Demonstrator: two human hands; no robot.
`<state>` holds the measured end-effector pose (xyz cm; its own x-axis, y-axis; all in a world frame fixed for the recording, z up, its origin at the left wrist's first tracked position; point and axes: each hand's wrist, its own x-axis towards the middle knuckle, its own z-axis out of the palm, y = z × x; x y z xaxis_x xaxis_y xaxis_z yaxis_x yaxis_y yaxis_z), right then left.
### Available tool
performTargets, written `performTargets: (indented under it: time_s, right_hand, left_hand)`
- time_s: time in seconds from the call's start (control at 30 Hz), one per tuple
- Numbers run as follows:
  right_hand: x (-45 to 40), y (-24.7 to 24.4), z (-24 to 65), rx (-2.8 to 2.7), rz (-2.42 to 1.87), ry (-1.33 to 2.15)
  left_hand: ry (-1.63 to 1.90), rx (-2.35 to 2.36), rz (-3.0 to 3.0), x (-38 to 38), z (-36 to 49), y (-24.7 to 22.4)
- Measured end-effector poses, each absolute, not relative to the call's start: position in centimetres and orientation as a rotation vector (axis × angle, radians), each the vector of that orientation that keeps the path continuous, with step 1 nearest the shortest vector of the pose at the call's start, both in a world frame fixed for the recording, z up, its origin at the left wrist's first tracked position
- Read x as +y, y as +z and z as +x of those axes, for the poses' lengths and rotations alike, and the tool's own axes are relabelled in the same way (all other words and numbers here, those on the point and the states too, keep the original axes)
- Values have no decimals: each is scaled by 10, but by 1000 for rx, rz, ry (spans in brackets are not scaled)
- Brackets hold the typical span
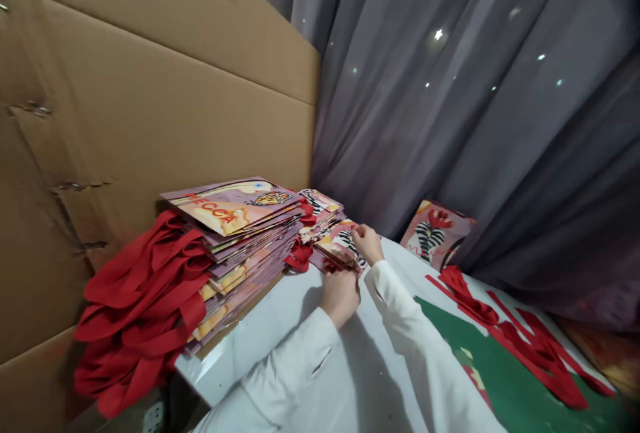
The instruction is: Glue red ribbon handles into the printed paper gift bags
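At the middle of the table, a printed paper bag with a zebra-striped pattern lies beside a small stack. My left hand has its fingers curled at the bag's near edge, where something red shows. My right hand rests at the bag's right side, fingers bent down onto it; the fingertips are partly hidden. Left of my hands rises a tall stack of printed bags, the top one reading MECCA, with red ribbon handles hanging off its left side. Behind the bag is a smaller stack.
A cardboard wall borders the left, and a grey curtain hangs behind the white table. To the right, another printed bag leans on the curtain. Red ribbons lie over a green sheet.
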<state>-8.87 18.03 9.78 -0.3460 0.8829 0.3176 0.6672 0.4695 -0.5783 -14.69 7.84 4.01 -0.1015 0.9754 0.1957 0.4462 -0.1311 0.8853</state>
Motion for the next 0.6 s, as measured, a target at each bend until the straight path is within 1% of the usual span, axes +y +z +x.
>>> performTargets:
  time_s: [0.17,0.33,0.4,0.47,0.6]
  right_hand:
    - [208,48,-42,-2337,-1338,348]
    - [199,27,-41,-2484,-1270,203]
    - [199,32,-37,-2529,-1237,157]
    - [209,47,-22,-2512,-1266,79]
    - [260,104,51,-2245,-1532,-209]
  left_hand:
    - [901,1981,1893,73,-147,43]
    - [862,2151,2098,81,-151,38]
    - [810,2172,2171,83,-155,34]
    - [693,2175,2237,85,-159,30]
    - [505,2138,2291,88,-163,21]
